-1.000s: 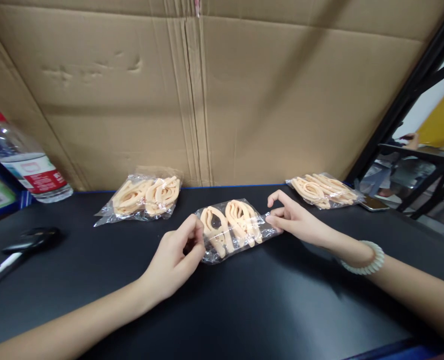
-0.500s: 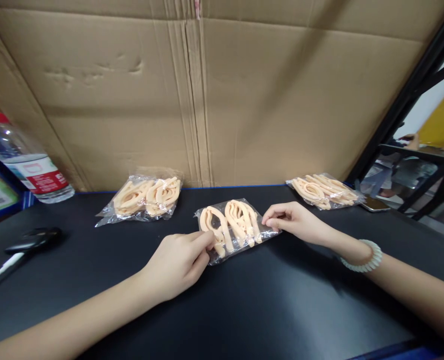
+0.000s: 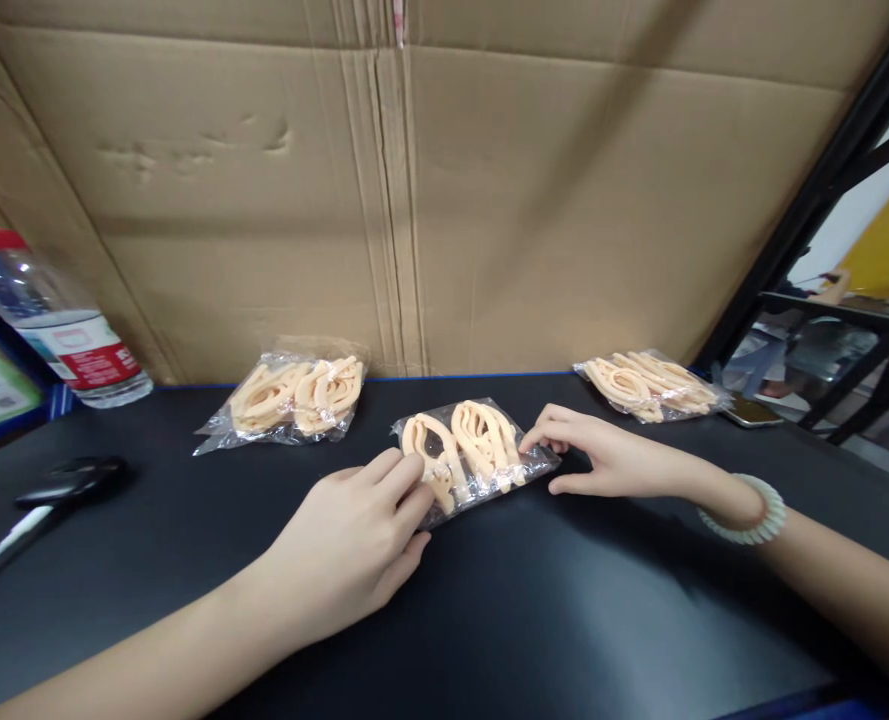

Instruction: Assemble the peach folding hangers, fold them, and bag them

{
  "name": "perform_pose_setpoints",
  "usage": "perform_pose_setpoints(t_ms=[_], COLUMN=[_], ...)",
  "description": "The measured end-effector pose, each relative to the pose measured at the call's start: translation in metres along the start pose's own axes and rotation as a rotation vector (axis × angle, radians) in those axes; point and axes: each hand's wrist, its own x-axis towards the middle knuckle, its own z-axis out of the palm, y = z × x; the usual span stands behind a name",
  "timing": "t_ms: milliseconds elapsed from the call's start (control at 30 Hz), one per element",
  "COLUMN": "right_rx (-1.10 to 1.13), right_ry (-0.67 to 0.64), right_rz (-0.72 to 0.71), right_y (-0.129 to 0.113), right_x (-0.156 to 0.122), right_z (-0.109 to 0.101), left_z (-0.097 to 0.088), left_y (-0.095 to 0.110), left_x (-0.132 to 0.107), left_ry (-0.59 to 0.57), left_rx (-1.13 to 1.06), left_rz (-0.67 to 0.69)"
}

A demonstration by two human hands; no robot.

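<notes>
A clear plastic bag of peach-coloured looped strips (image 3: pixel 481 445) lies flat on the black table in front of me. My left hand (image 3: pixel 361 530) is at its left edge, fingers bent over the plastic and thumb apart below, just off the bag's corner. At the right edge, my right hand (image 3: pixel 601 455) touches the bag with its fingertips. Its thumb is spread away over the table, and neither hand pinches the plastic. A second such bag (image 3: pixel 294 395) rests behind to the left, a third bag (image 3: pixel 646 385) behind to the right.
A tall cardboard sheet (image 3: pixel 489 200) stands along the table's back edge. On the left are a red-capped water bottle (image 3: pixel 91 345) and a black device with a white cable (image 3: pixel 73 480). A phone (image 3: pixel 751 411) lies at the back right, beside a black metal frame (image 3: pixel 811 210).
Both thumbs have come away from the middle bag's edges, opening the earlier pinches. My right fingers have spread, and the left hand has shifted slightly. The bag stays in nearly the same place.
</notes>
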Motion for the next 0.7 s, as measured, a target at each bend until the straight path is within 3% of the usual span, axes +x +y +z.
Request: perform_pose_setpoints(t_ms=[367, 533, 700], right_rx=[-0.263, -0.124, 0.075], right_ry=[0.195, 0.244, 0.364], right_rz=[-0.182, -0.197, -0.120], right_y=[0.005, 0.005, -0.002], right_x=[0.003, 0.006, 0.007], right_z=[0.007, 0.009, 0.008], left_z=[0.012, 0.021, 0.021], left_y=[-0.007, -0.015, -0.014], left_x=[-0.001, 0.000, 0.003], left_ry=[0.129, 0.158, 0.322], left_rx=[0.061, -0.182, -0.543], left_rz=[0.106, -0.037, -0.250])
